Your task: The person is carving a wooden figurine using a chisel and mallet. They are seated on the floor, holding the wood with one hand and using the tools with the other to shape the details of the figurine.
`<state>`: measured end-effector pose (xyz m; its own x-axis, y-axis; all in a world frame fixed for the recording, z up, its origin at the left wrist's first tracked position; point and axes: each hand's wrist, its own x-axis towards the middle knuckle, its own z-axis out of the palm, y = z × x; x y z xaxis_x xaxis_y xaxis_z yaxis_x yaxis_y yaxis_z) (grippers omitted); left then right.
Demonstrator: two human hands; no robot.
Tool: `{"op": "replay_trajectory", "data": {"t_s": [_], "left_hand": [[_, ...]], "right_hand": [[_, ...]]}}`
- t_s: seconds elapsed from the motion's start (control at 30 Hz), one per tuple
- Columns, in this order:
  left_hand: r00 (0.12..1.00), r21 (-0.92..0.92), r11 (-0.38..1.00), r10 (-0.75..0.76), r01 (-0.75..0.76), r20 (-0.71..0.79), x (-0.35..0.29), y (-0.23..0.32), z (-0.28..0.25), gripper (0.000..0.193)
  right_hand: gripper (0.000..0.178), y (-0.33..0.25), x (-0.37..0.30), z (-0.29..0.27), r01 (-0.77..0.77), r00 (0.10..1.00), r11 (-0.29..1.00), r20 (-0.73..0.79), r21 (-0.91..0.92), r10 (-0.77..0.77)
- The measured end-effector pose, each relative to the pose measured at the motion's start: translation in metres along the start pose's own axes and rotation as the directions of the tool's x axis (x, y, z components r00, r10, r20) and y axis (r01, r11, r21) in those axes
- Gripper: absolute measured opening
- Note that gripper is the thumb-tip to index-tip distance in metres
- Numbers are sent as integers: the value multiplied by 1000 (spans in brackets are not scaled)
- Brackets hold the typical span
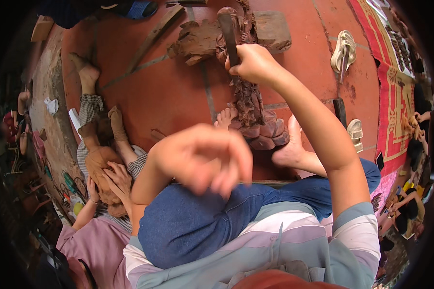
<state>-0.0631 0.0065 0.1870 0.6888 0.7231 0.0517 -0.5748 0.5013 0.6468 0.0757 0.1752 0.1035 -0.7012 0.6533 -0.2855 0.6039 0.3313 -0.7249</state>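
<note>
A dark, flat stick-like tool point(229, 38) with a rounded far end is in my right hand point(252, 64), which is closed around its near end. Under and beyond that hand stretches a reddish-brown wood carving point(248, 98) with intricate relief. Its rounded, lobed base point(263, 132) sits between my bare feet. My left hand point(205, 156) hangs in the air above my lap, smeared by motion. Its fingers look loosely curled, and I cannot make out anything in them.
The carving's far part lies by a rough wood block point(272, 31). A long wooden bar point(156, 36) rests on the red tile floor. To the right are sandals point(343, 50), a dark tool point(340, 111) and a red-gold mat point(395, 96). At left, another person's hands point(118, 178) touch a brown carved piece.
</note>
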Motion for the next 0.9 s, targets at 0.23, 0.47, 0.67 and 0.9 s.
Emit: {"op": "replay_trajectory", "data": {"t_s": [0.23,0.47,0.67,0.9], "left_hand": [[651,234,797,-243,556,-719,2,-117,-81,26],[694,333,783,-169,526,-700,0,-145,-93,23],[701,334,802,-142,496,-699,-4,-148,-90,21],[691,395,740,-128,544,-712,2,-139,-79,18]], "right_hand": [[25,-7,15,12,16,997,976,-66,-215,-31],[29,-25,31,5,-150,987,935,1,-321,159],[31,-31,43,-5,-230,963,907,55,-352,265],[32,-22,49,0,-240,964,898,20,-369,266]]}}
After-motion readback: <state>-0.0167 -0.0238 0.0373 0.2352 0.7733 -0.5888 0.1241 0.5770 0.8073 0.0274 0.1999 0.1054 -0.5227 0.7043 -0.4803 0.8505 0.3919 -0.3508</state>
